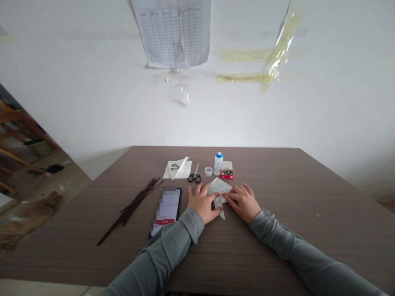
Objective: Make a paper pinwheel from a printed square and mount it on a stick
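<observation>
A piece of folded printed paper (219, 186) lies on the table between my two hands, with a narrow pointed flap toward me. My left hand (202, 203) holds its left side, the thumb and index finger on the flap and the other fingers bent on the table. From the right, my right hand (245, 202) presses the paper at its middle with thumb and fingertips. Both hands meet close to the same fold, and the fingertips cover part of it. A phone (168, 209) with a lit screen rests left of my left hand, partly behind my sleeve.
Beyond the hands stand scissors (194, 176), a small clear cup (209, 171), a blue-capped white bottle (218, 164) and a red box (227, 174) of small metal pieces. More folded paper (180, 169) lies back left. Thin dark sticks (129, 207) lie left. A wall (247, 119) borders the table.
</observation>
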`<act>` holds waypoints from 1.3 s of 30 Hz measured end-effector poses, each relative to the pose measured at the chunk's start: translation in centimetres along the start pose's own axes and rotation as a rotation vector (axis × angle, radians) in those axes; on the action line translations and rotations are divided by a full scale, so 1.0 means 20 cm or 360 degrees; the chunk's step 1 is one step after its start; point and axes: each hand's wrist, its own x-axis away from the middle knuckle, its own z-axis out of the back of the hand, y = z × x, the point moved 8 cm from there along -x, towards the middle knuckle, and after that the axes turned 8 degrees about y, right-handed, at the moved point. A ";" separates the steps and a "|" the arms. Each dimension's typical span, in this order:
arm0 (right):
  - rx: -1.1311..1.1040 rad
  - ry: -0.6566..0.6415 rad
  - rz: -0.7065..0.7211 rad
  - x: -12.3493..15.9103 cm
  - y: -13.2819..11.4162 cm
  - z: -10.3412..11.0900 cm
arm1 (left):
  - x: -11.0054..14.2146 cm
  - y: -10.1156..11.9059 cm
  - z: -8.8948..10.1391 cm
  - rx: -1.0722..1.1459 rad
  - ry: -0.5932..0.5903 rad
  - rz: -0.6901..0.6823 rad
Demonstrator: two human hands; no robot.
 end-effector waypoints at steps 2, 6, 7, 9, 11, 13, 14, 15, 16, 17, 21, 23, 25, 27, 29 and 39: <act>0.0027 -0.0024 -0.0007 0.00 0.00 -0.01 | 0.00 0.00 -0.01 0.0007 0.0010 0.0000; 0.0056 -0.0049 -0.0022 -0.01 0.00 -0.02 | 0.00 0.00 -0.01 -0.0010 0.0026 -0.0004; 0.0055 -0.0047 -0.0023 -0.01 0.00 -0.01 | 0.00 0.00 -0.01 -0.0014 0.0030 -0.0006; 0.0049 -0.0031 -0.0026 -0.01 0.00 -0.01 | 0.00 0.00 -0.01 -0.0016 0.0029 -0.0005; 0.0023 -0.0021 -0.0034 -0.01 0.00 0.00 | 0.00 0.00 -0.01 -0.0003 0.0033 -0.0011; -0.0013 -0.0023 -0.0047 -0.01 0.00 0.00 | 0.00 0.00 -0.02 0.0021 0.0051 -0.0029; -0.0029 -0.0028 -0.0052 -0.01 0.00 0.01 | 0.00 -0.01 -0.02 0.0031 0.0065 -0.0039; -0.0038 -0.0034 -0.0056 -0.01 0.00 0.01 | 0.00 -0.01 -0.02 0.0037 0.0078 -0.0046; -0.0041 -0.0036 -0.0057 -0.01 0.00 0.01 | -0.01 -0.01 -0.03 0.0040 0.0085 -0.0048; -0.0038 -0.0036 -0.0057 -0.02 0.00 0.01 | -0.01 -0.01 -0.03 0.0039 0.0086 -0.0045; 0.0004 -0.0021 -0.0031 -0.03 -0.01 0.01 | -0.01 -0.01 -0.03 0.0035 0.0058 -0.0031; 0.0016 -0.0015 -0.0006 -0.03 -0.01 0.01 | 0.00 -0.01 -0.03 0.0030 0.0046 -0.0026; -0.0002 -0.0015 0.0009 -0.03 -0.01 0.01 | 0.00 -0.01 -0.03 0.0026 0.0050 -0.0026; -0.0042 -0.0014 -0.0001 -0.03 0.00 0.01 | 0.01 -0.01 -0.03 0.0028 0.0060 -0.0024; -0.0083 -0.0009 -0.0032 -0.03 0.01 0.01 | 0.01 -0.02 -0.04 0.0030 0.0073 -0.0021; -0.0218 0.0072 -0.0131 -0.02 0.05 0.04 | 0.01 -0.04 -0.04 0.0030 0.0098 0.0014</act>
